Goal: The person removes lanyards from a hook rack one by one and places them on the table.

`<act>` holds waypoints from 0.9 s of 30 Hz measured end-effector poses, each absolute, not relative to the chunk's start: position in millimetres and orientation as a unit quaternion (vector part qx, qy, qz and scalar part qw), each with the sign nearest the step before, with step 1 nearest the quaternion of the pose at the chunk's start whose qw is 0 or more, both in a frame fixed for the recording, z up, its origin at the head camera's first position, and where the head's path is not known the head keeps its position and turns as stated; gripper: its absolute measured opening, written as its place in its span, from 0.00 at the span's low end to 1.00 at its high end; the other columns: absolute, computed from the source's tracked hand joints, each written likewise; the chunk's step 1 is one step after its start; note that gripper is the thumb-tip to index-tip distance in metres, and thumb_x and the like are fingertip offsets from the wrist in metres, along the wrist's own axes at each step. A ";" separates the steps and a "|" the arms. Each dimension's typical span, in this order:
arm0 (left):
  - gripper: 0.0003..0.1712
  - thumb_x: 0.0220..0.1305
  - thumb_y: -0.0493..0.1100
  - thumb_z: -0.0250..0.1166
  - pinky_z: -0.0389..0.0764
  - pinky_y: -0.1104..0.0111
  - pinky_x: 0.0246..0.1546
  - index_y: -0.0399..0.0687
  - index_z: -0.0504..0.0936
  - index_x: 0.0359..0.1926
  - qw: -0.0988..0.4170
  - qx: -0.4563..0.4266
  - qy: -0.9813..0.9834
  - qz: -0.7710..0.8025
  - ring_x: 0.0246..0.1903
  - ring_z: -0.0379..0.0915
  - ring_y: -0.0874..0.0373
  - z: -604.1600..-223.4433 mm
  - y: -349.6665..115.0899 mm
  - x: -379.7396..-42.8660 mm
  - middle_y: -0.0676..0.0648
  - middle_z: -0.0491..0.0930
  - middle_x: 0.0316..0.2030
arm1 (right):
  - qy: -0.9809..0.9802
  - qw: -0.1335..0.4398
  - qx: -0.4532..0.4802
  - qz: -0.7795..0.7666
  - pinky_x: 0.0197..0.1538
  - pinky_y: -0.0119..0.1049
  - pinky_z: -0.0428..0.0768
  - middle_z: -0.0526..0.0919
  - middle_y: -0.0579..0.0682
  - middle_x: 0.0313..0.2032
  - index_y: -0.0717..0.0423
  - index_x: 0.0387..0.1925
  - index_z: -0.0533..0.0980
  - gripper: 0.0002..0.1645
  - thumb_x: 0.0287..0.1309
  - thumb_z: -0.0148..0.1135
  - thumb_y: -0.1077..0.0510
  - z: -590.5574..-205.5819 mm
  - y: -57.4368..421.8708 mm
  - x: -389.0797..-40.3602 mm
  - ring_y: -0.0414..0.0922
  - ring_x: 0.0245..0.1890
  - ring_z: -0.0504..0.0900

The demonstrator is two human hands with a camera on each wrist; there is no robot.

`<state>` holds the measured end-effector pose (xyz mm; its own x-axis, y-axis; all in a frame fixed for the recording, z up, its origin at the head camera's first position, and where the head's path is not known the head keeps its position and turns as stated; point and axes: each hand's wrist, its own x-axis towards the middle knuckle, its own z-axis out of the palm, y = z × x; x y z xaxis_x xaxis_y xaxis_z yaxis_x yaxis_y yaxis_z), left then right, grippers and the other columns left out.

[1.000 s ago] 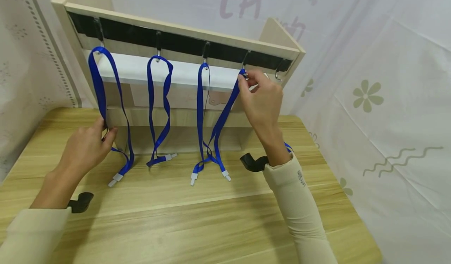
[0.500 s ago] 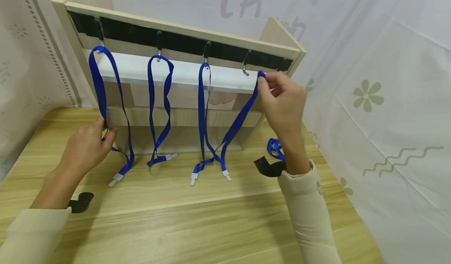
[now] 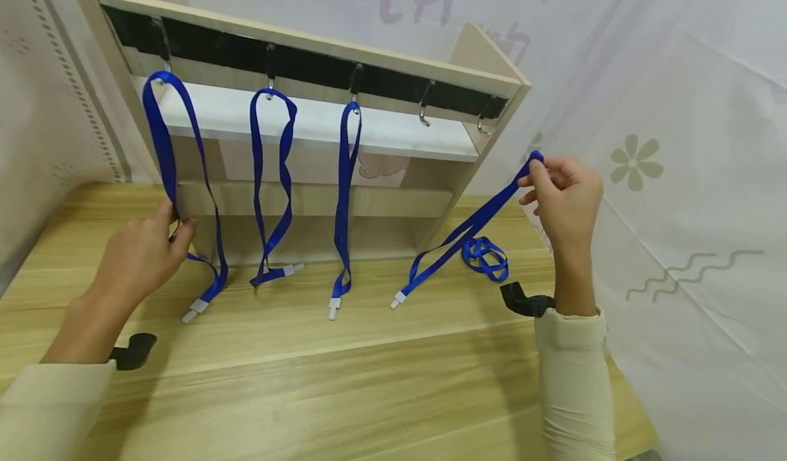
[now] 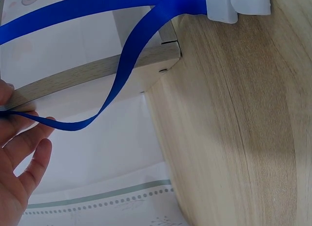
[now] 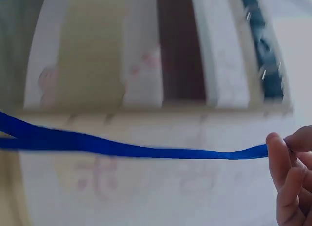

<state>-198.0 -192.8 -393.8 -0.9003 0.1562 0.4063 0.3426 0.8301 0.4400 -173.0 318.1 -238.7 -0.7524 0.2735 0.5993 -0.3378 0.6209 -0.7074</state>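
My right hand point(image 3: 568, 198) pinches the top of a blue lanyard point(image 3: 473, 223), off to the right of the shelf. The strap slants down to a white clip point(image 3: 398, 300) at the table. In the right wrist view the same strap runs taut from the fingertips. On the left, my left hand point(image 3: 138, 253) pinches one side of another blue lanyard point(image 3: 161, 140), whose loop hangs on the leftmost hook point(image 3: 162, 44). Two more hang from the neighbouring hooks, a twisted lanyard point(image 3: 285, 154) and a narrow lanyard point(image 3: 343, 208). The two rightmost hooks bear nothing.
A wooden shelf point(image 3: 320, 201) with a black hook strip point(image 3: 215, 44) stands at the back of the wooden table point(image 3: 264, 386). A coiled blue lanyard point(image 3: 486, 259) lies at its right. Patterned cloth point(image 3: 695, 174) hangs behind and to the right.
My right hand has taken its lanyard off the fourth hook and drawn it away to the right, clear of the third lanyard. The coiled lanyard has come into view. My left hand keeps its hold.
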 end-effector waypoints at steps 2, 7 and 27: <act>0.13 0.71 0.37 0.55 0.68 0.49 0.15 0.30 0.68 0.50 0.178 -0.133 -0.939 -0.260 0.20 0.75 0.29 -394.1 -193.1 -198.1 0.20 0.75 0.50 | -0.837 0.345 0.002 0.426 0.14 0.25 0.72 0.85 0.36 0.20 0.65 0.36 0.82 0.12 0.64 0.64 0.57 -246.7 333.5 -171.5 0.35 0.13 0.80; 0.14 0.71 0.36 0.55 0.65 0.53 0.12 0.30 0.69 0.51 0.186 -0.139 -0.937 -0.261 0.16 0.73 0.34 -394.3 -193.3 -199.1 0.20 0.74 0.51 | -0.835 0.350 -0.049 0.422 0.15 0.24 0.72 0.86 0.34 0.23 0.64 0.37 0.83 0.13 0.65 0.64 0.56 -261.2 367.3 -166.2 0.33 0.18 0.84; 0.11 0.70 0.36 0.56 0.65 0.52 0.12 0.31 0.69 0.48 0.195 -0.137 -0.936 -0.260 0.15 0.72 0.36 -396.1 -194.2 -199.3 0.21 0.75 0.50 | -0.933 0.252 -0.014 0.257 0.23 0.24 0.70 0.81 0.34 0.21 0.61 0.33 0.83 0.09 0.63 0.64 0.58 -269.8 398.7 -139.1 0.31 0.21 0.75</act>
